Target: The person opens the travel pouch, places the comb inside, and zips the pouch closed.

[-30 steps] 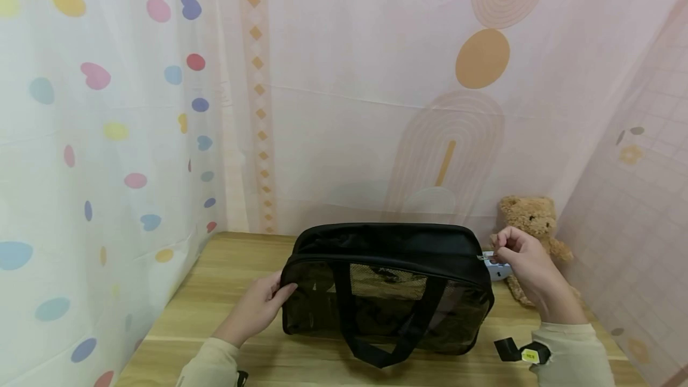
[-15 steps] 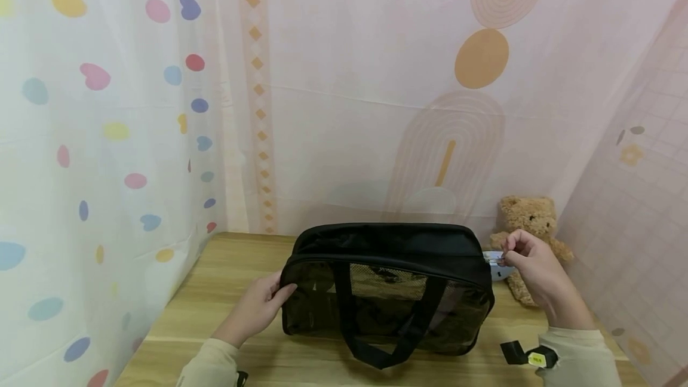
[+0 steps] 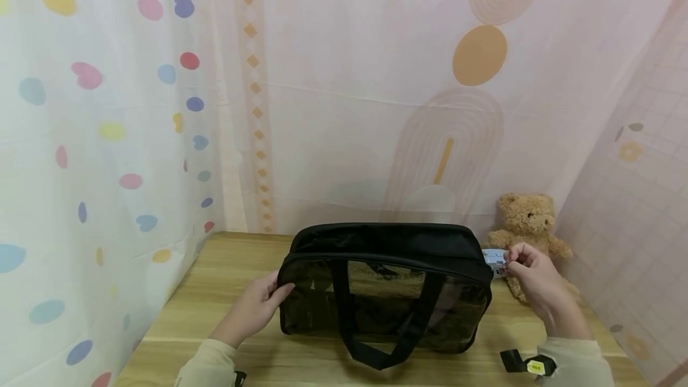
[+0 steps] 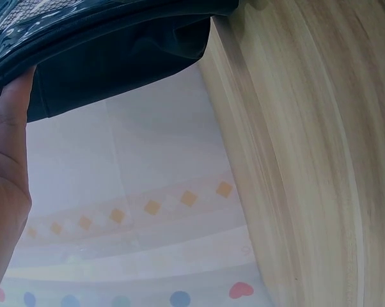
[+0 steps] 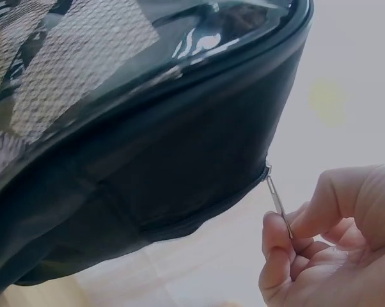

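Observation:
A black toiletry bag (image 3: pixel 387 240) with see-through front and mesh stands on the wooden table, its strap handle (image 3: pixel 378 357) hanging forward. At its left end my left hand (image 3: pixel 255 309) grips the side, thumb in front and fingers behind. My right hand (image 3: pixel 537 282) is beside the right end. In the right wrist view, thumb and forefinger pinch a metal zipper pull (image 5: pixel 279 204), whose slider sits on the zip at the bag's end. The left wrist view shows part of the left hand (image 4: pixel 10 153) under the bag's edge.
Behind the right hand a brown teddy bear (image 3: pixel 527 220) sits against the curtain. A small light-blue printed item (image 3: pixel 493 258) lies between bear and bag, partly hidden. Patterned curtains (image 3: pixel 333 106) enclose the wooden table (image 3: pixel 226 261) at the back and sides.
The right hand has moved right and then slightly down, drawing the zipper pull round the bag's right end. The left hand keeps its grip, and the bag has barely shifted.

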A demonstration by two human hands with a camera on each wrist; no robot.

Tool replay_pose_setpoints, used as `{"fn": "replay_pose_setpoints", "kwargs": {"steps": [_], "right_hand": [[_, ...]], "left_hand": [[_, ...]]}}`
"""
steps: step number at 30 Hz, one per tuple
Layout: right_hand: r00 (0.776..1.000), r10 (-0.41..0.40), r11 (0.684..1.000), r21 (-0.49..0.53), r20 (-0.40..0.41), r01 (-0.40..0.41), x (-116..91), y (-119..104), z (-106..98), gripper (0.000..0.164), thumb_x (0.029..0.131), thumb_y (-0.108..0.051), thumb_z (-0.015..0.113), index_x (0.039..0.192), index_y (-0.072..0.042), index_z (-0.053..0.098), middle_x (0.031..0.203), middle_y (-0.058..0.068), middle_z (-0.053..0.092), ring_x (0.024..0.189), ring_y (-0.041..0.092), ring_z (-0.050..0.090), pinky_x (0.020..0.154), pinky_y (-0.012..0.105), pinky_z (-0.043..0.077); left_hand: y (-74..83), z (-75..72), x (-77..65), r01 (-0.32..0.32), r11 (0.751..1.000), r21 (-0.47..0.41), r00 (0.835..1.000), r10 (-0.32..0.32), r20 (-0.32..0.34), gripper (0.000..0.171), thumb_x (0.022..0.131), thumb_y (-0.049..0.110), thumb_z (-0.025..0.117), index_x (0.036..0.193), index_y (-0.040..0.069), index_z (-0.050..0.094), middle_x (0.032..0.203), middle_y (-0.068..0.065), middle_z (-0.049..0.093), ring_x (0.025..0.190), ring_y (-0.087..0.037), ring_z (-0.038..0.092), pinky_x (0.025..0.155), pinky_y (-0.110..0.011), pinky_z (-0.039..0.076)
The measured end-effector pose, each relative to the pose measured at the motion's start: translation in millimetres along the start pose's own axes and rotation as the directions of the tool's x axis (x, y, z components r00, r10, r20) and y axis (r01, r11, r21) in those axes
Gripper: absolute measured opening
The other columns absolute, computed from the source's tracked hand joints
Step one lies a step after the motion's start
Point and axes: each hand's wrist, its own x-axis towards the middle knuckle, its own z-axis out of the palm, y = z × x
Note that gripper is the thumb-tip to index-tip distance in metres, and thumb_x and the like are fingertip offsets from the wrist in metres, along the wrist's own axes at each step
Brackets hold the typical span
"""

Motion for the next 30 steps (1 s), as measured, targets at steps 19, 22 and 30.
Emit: {"fn": "replay_pose_setpoints", "kwargs": {"steps": [19, 22, 30], "right_hand": [[0.992, -0.044, 0.793, 0.608, 0.115, -0.035, -8, 76, 7, 0.042, 0.098, 0.017, 0.030, 0.081, -0.015, 0.051, 0.083, -0.003, 0.046, 0.077, 0.011, 0.045, 0.072, 0.022, 0.043], [0.989, -0.056, 0.739, 0.671, 0.136, -0.050, -10, 86, 11, 0.043, 0.098, 0.017, 0.029, 0.081, -0.014, 0.052, 0.082, -0.003, 0.049, 0.078, 0.010, 0.048, 0.073, 0.021, 0.044], [0.979, -0.097, 0.658, 0.750, 0.177, -0.070, -11, 101, 16, 0.046, 0.098, 0.018, 0.024, 0.084, -0.013, 0.055, 0.084, -0.003, 0.054, 0.080, 0.011, 0.052, 0.076, 0.022, 0.045]], "left_hand": [[0.8, 0.1, -0.2, 0.023, 0.999, 0.028, 1.000, -0.023, -0.021, 0.012, 0.106, 0.021, 0.058, 0.099, 0.016, 0.066, 0.060, 0.011, 0.043, 0.047, -0.001, 0.033, 0.047, -0.025, 0.037], [0.7, 0.1, -0.4, 0.025, 0.999, 0.028, 0.999, -0.024, -0.021, 0.012, 0.106, 0.021, 0.058, 0.099, 0.016, 0.066, 0.061, 0.011, 0.043, 0.048, -0.001, 0.033, 0.048, -0.025, 0.038], [0.7, 1.4, 0.1, 0.016, 0.999, 0.038, 0.999, -0.015, -0.029, 0.012, 0.105, 0.020, 0.060, 0.094, 0.016, 0.065, 0.062, 0.011, 0.044, 0.050, -0.001, 0.035, 0.049, -0.025, 0.038]]}}
